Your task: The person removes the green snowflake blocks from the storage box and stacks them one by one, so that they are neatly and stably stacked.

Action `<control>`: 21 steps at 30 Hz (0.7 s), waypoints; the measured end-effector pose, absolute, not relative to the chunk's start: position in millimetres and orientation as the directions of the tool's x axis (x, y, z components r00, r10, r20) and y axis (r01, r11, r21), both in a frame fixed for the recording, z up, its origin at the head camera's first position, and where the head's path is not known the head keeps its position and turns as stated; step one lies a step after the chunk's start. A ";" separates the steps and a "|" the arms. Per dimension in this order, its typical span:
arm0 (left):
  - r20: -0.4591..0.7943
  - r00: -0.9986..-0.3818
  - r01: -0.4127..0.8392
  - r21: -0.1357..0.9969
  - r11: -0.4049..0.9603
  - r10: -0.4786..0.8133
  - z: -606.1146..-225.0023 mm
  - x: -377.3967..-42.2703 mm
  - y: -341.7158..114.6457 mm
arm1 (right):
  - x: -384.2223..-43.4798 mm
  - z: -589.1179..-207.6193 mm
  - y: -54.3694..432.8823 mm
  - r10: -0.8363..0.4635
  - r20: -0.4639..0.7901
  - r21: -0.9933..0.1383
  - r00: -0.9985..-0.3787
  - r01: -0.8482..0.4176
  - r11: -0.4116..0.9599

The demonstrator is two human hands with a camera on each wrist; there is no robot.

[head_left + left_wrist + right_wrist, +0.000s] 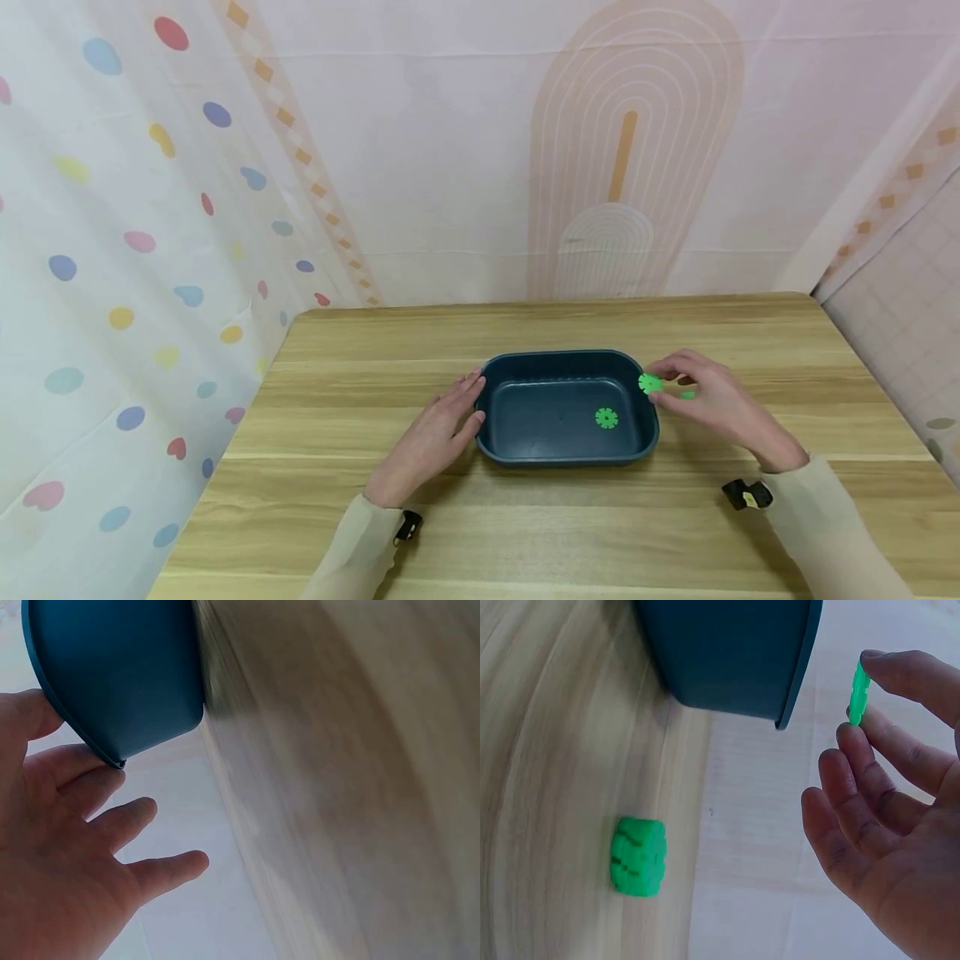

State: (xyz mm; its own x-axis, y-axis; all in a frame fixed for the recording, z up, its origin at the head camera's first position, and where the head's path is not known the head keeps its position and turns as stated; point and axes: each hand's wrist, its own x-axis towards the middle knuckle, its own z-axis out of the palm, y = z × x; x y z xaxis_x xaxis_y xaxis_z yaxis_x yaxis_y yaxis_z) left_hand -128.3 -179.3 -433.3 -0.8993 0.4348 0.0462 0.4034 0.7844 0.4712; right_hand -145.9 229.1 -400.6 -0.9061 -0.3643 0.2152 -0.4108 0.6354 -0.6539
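A dark teal plastic basin (536, 421) stands on the wooden table, and a green notched disc (607, 418) lies flat on its floor, right of the middle. My left hand (431, 442) rests on the basin's left rim with fingers spread and fairly straight; the left wrist view shows the fingertips touching the rim. Over the right rim, my right hand (716, 404) pinches another green disc (859, 694) between thumb and fingertips. Below that hand on the table sits a stack of green discs (637, 857), mostly hidden by the hand in the head view.
The wood-grain table (540, 533) ends at a patterned curtain (450, 167) at the back and left. Each wrist wears a black strap, the right one (747, 494) and the left one (407, 526). Pale sleeves cover both forearms.
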 end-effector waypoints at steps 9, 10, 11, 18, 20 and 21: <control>0.048 -0.900 0.401 0.479 0.781 0.433 -432.6 -127.2 -177.5 | -146.5 -404.0 241.3 -0.352 0.215 -0.642 -0.911 -0.403 0.652; 0.050 -0.900 0.401 0.480 0.780 0.433 -432.6 -127.2 -177.3 | -146.4 -404.6 243.0 -0.349 0.215 -0.640 -0.912 -0.402 0.655; 0.050 -0.900 0.401 0.481 0.780 0.432 -432.5 -127.1 -177.1 | -146.2 -405.2 244.8 -0.346 0.214 -0.635 -0.913 -0.399 0.661; 0.049 -0.904 0.395 0.479 0.784 0.425 -433.2 -126.5 -177.6 | -145.3 -406.0 255.2 -0.335 0.192 -0.644 -0.922 -0.376 0.667; 0.047 -0.904 0.395 0.479 0.784 0.426 -433.0 -126.6 -177.7 | -144.8 -406.0 258.2 -0.333 0.183 -0.648 -0.925 -0.368 0.667; 0.047 -0.903 0.396 0.478 0.784 0.427 -432.8 -126.6 -177.6 | -144.8 -406.2 259.8 -0.333 0.178 -0.651 -0.926 -0.365 0.666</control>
